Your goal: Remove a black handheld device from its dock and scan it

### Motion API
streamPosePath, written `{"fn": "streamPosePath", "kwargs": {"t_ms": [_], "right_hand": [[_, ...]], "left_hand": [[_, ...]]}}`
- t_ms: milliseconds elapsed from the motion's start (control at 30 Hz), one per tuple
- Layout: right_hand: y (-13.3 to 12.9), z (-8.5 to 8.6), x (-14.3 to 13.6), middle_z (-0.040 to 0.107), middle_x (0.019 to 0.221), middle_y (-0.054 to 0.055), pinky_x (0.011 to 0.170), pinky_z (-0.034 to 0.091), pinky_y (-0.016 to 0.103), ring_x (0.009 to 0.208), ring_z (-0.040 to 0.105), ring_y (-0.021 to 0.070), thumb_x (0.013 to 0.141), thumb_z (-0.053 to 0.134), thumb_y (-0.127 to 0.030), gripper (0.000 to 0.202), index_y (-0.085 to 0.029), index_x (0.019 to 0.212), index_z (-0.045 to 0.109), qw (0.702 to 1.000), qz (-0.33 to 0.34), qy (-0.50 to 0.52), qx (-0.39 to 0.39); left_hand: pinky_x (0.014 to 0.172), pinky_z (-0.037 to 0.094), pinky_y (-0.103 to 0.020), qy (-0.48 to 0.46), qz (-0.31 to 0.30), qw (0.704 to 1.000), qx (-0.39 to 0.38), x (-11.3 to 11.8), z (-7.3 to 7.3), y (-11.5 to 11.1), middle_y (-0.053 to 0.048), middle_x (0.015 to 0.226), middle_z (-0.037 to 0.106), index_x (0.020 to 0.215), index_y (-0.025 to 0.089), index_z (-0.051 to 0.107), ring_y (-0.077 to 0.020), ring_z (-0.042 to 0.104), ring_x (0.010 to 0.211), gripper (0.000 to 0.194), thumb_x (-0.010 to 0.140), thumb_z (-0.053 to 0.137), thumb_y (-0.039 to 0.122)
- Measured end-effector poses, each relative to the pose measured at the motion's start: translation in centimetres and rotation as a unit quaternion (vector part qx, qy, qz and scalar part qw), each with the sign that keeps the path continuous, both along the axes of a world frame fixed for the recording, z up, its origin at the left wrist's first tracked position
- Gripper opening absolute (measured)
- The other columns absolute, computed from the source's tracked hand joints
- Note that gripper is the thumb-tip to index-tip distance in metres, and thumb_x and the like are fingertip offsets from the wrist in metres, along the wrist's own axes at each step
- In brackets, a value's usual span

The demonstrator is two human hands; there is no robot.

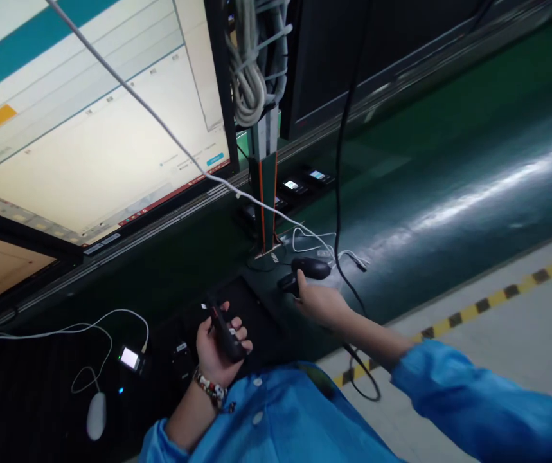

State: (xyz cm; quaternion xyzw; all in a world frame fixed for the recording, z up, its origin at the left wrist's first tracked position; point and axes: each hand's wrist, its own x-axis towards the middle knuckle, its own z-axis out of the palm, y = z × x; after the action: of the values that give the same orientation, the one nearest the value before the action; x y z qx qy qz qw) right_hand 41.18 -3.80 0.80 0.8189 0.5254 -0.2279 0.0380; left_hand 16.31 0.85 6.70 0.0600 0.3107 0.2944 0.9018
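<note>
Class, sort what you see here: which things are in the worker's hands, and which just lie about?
In hand:
left hand grips small black device
right hand holds black scanner

Lying about:
white mouse
monitor
lit small device
white cable

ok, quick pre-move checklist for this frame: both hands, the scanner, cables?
1. Left hand grip on the small black device: ok, fingers wrapped around it.
2. Right hand on the black scanner: ok, touching its handle; full grip cannot tell.
3. Scanner's black cable free: cannot tell, it hangs slack past the wrist.
4. White cable clear of the hands: ok, runs above them.
5. Monitor on: ok, text unreadable.
6. White mouse: ok, untouched.
</note>
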Motion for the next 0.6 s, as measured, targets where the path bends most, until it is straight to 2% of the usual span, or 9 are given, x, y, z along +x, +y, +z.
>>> {"fn": "streamPosePath", "kwargs": {"t_ms": [100, 200, 300, 367, 400, 500, 600], "right_hand": [[1.2, -2.3, 0.3, 0.068, 0.083, 0.02, 0.07, 0.049, 0.046, 0.081, 0.066, 0.0366, 0.091, 0.047, -0.016, 0.067, 0.003, 0.147, 0.015, 1.0, -0.012, 0.015, -0.024], [1.7, -2.2, 0.0, 0.067, 0.082, 0.023, 0.069, 0.049, 0.045, 0.083, 0.066, 0.0379, 0.089, 0.053, -0.016, 0.064, 0.007, 0.142, 0.025, 0.999, -0.026, 0.023, -0.023], [1.3, 0.6, -1.0, 0.066, 0.091, 0.024, 0.072, 0.048, 0.042, 0.09, 0.064, 0.0371, 0.09, 0.059, -0.032, 0.056, 0.002, 0.13, 0.04, 0.999, -0.021, 0.029, 0.02], [0.5, 3.2, -2.2, 0.065, 0.096, 0.019, 0.074, 0.047, 0.036, 0.09, 0.064, 0.0304, 0.096, 0.047, -0.038, 0.039, -0.007, 0.119, 0.046, 0.995, -0.004, 0.061, 0.072], [-0.1, 4.5, -2.9, 0.065, 0.095, 0.014, 0.073, 0.047, 0.033, 0.088, 0.064, 0.0256, 0.099, 0.04, -0.035, 0.029, -0.011, 0.114, 0.047, 0.989, 0.011, 0.097, 0.109], [-2.0, 7.5, -4.9, 0.064, 0.088, 0.009, 0.07, 0.046, 0.028, 0.08, 0.062, 0.019, 0.097, 0.031, -0.021, 0.02, -0.015, 0.101, 0.05, 0.927, 0.057, 0.266, 0.258], [-3.4, 8.9, -6.5, 0.065, 0.097, 0.01, 0.075, 0.048, 0.028, 0.087, 0.063, 0.0183, 0.094, 0.035, -0.018, 0.027, -0.015, 0.112, 0.054, 0.857, 0.091, 0.368, 0.349]], "left_hand": [[0.05, 0.038, -0.016, -0.055, -0.023, 0.997, -0.039, -0.2, 0.5, 0.2, -0.004, 0.086, 0.053, 0.094, 0.013, 0.06, -0.0064, 0.041, 0.059, 0.039, 0.074, 0.065, 0.047], [0.06, 0.045, -0.02, -0.047, -0.005, 0.997, -0.067, -0.3, 0.8, 0.3, -0.008, 0.095, 0.056, 0.101, 0.011, 0.06, -0.0099, 0.05, 0.071, 0.042, 0.078, 0.063, 0.045], [0.073, 0.048, -0.03, -0.03, -0.005, 0.995, -0.093, -0.5, 0.8, 0.4, -0.009, 0.104, 0.057, 0.114, 0.015, 0.058, -0.0171, 0.055, 0.088, 0.048, 0.082, 0.057, 0.051], [0.074, 0.048, -0.03, -0.035, -0.025, 0.994, -0.096, -0.6, 0.9, 0.4, -0.009, 0.106, 0.057, 0.118, 0.02, 0.058, -0.0179, 0.055, 0.09, 0.05, 0.083, 0.055, 0.055], [0.072, 0.048, -0.029, -0.037, -0.038, 0.994, -0.092, -0.6, 0.9, 0.3, -0.008, 0.104, 0.057, 0.119, 0.023, 0.058, -0.0174, 0.055, 0.089, 0.051, 0.082, 0.055, 0.058], [0.065, 0.048, -0.024, -0.011, -0.077, 0.995, -0.069, -0.7, 1.1, 0.2, -0.006, 0.092, 0.056, 0.121, 0.031, 0.058, -0.0152, 0.055, 0.08, 0.058, 0.078, 0.054, 0.069], [0.054, 0.046, -0.021, 0.026, -0.107, 0.993, -0.04, -0.8, 1.0, 0.0, -0.004, 0.079, 0.056, 0.125, 0.031, 0.056, -0.0149, 0.054, 0.07, 0.069, 0.075, 0.049, 0.077]]}}
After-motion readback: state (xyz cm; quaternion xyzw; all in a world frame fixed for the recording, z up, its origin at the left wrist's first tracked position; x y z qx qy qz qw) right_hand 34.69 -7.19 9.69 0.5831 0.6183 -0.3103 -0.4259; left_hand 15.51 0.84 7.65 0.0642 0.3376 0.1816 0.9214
